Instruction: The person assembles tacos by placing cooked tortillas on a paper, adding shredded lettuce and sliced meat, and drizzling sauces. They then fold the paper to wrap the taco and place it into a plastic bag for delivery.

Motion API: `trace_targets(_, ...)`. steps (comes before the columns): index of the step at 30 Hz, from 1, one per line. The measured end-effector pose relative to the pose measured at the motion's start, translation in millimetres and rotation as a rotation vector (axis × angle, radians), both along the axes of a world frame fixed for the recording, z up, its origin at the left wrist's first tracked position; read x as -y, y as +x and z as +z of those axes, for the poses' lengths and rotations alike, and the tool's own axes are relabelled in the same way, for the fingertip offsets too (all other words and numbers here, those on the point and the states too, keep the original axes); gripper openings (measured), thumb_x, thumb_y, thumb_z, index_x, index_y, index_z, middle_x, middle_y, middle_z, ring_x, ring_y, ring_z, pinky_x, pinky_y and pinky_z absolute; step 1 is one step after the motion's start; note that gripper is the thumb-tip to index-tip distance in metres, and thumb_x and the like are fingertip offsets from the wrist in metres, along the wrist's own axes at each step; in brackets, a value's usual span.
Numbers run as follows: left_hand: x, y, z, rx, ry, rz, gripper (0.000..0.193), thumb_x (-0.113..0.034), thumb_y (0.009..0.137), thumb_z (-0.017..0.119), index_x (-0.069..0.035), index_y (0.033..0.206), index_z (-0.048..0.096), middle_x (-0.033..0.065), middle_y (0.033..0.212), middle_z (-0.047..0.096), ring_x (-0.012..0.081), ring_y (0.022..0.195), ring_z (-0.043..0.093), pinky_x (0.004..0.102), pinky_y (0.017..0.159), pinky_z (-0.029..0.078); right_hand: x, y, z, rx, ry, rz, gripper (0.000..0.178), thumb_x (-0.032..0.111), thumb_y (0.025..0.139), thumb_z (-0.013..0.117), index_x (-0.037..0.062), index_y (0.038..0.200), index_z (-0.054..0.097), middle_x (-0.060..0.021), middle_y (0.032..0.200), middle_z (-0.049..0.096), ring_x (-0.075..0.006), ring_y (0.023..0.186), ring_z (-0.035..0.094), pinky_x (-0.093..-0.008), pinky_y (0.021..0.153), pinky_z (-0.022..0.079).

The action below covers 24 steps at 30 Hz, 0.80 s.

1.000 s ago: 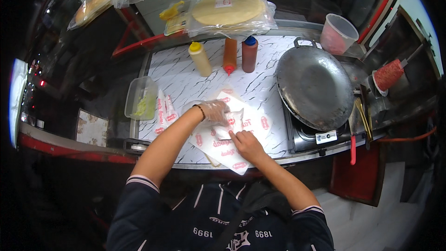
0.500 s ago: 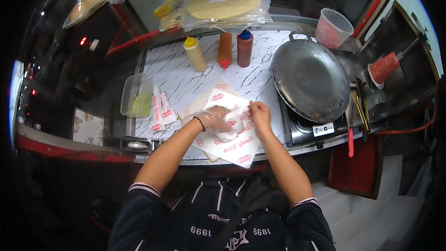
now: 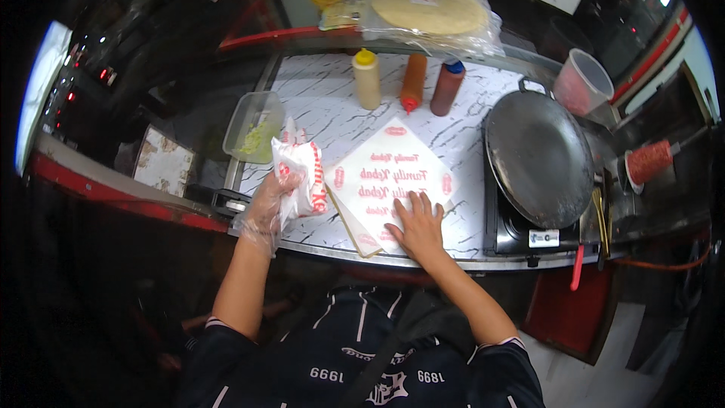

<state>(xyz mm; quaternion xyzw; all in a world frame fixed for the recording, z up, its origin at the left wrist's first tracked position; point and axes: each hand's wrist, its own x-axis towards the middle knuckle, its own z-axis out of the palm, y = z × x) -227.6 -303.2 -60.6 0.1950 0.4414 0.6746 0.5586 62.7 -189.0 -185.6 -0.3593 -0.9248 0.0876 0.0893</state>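
My left hand [image 3: 263, 204], in a clear plastic glove, is closed around a white paper-wrapped bundle [image 3: 306, 174] with red print. It holds the bundle up at the left of the counter, and the paper hides what is inside. Behind it, part of another wrapped roll [image 3: 291, 134] shows beside the tub. My bare right hand [image 3: 420, 228] lies with fingers spread on a stack of printed wrapping paper [image 3: 393, 153], near its lower right side. Nothing is in that hand.
A clear tub [image 3: 257, 102] of shredded greens stands left. Three sauce bottles, yellow-capped [image 3: 368, 81], red-tipped [image 3: 413, 81] and blue-capped [image 3: 448, 89], line the back. At right, a dark pan [image 3: 540, 159] covers the stove [image 3: 521, 236]; a red-handled tool [image 3: 578, 266] juts over the front edge.
My left hand has lifted the wrapped bundle off the paper stack and carried it left. My right hand has let go of the paper and now rests flat on the stack. The view has shifted.
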Motion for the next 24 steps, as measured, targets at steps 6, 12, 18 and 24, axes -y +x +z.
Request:
trace_targets(6, 98, -27, 8, 0.110, 0.182, 0.266, 0.059, -0.017, 0.086, 0.077, 0.002, 0.137, 0.053, 0.0144, 0.111, 0.070, 0.0260, 0.096, 0.073, 0.0408, 0.083, 0.064, 4, -51, 44, -0.257, -0.127, 0.251, 0.045, 0.032, 0.092, 0.073, 0.0110, 0.132, 0.066, -0.0198, 0.130, 0.058, -0.0376, 0.120, 0.054, -0.0533, 0.097, 0.043)
trace_targets(12, 156, -36, 29, -0.112, 0.083, 0.603, 0.060, -0.015, 0.081, 0.079, -0.001, 0.134, 0.056, 0.0092, 0.110, 0.069, 0.0206, 0.095, 0.071, 0.0353, 0.086, 0.060, 36, -196, 66, -0.218, -0.415, 0.597, 0.045, 0.036, 0.091, 0.075, 0.0073, 0.125, 0.069, -0.0209, 0.115, 0.062, -0.0378, 0.104, 0.061, -0.0449, 0.087, 0.051)
trace_targets(18, 182, -40, 9, -0.117, -0.055, 0.689, 0.065, -0.014, 0.080, 0.076, -0.002, 0.139, 0.052, 0.0093, 0.113, 0.066, 0.0224, 0.100, 0.069, 0.0367, 0.089, 0.060, 33, -275, 48, 0.052, -0.986, 0.625, 0.029, 0.033, 0.090, 0.078, 0.0046, 0.099, 0.080, -0.0102, 0.085, 0.076, -0.0227, 0.073, 0.067, -0.0374, 0.072, 0.054)
trace_targets(24, 185, -37, 11, -0.068, -0.098, 0.741, 0.056, -0.016, 0.077, 0.081, -0.002, 0.127, 0.062, 0.0056, 0.107, 0.069, 0.0176, 0.096, 0.069, 0.0346, 0.090, 0.056, 25, -231, 45, -0.085, -1.602, 0.300, 0.012, 0.019, 0.096, 0.076, 0.0073, 0.094, 0.078, -0.0018, 0.101, 0.072, -0.0145, 0.095, 0.064, -0.0343, 0.086, 0.052)
